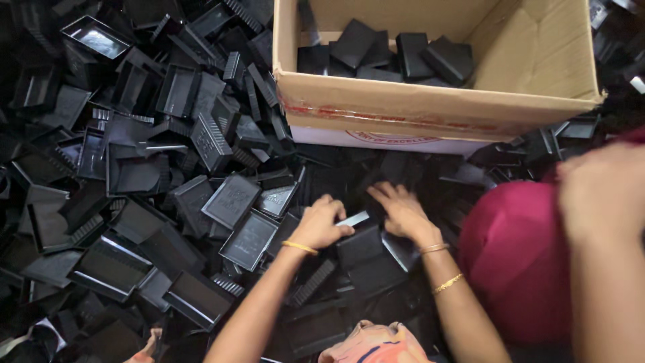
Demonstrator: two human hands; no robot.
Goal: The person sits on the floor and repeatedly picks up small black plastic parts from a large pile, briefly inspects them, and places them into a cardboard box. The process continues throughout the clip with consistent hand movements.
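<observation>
Now my left hand [318, 225] grips a black tray [358, 243]; right hand [402, 210] rests flat, open, on the pile [168, 175]; boxing it needs a lift to the carton [430, 111].

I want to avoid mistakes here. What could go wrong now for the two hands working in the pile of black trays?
1. The left hand holds a small flat strip among loose black trays; it could slip and get lost in the pile.
2. The right hand presses into trays lying at angles; their edges may scrape the fingers.
3. The box rests on the uneven pile, so it might tip.
</observation>
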